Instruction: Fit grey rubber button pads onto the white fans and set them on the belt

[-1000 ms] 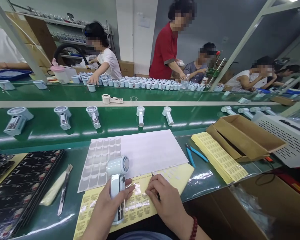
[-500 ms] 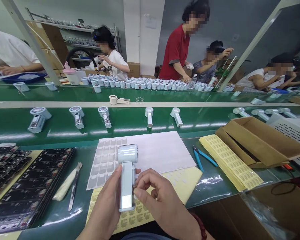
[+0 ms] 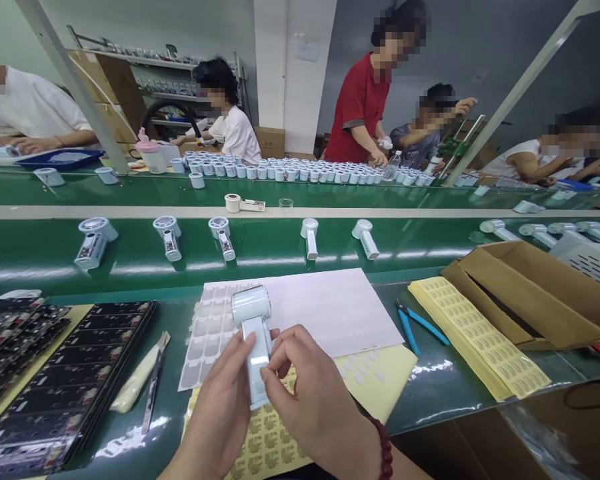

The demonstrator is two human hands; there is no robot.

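A pale blue handheld fan (image 3: 253,310) is held over the sticker sheets, its round head up and leaning slightly left. My left hand (image 3: 225,393) is closed around the left side of its handle, thumb along the edge. My right hand (image 3: 313,393) has its fingers curled against the handle's right side, with the thumb tip on the front face. Anything small between those fingertips is hidden. Beneath the hands lie a white sheet with grey label shapes (image 3: 213,327) and a yellow printed sticker sheet (image 3: 273,440).
Black circuit boards (image 3: 95,360) are stacked at left, beside tweezers (image 3: 153,393). Blue-handled cutters (image 3: 420,323), more yellow sticker sheets (image 3: 480,333) and an open cardboard box (image 3: 530,287) lie right. Several fans, one a light blue fan (image 3: 221,237), rest on the green belt (image 3: 265,247). Co-workers sit beyond.
The fan's head has tipped leftward, and my right thumb has come from beside the handle onto its front face. The whole view has shifted slightly. A co-worker at the back has lowered their hands.
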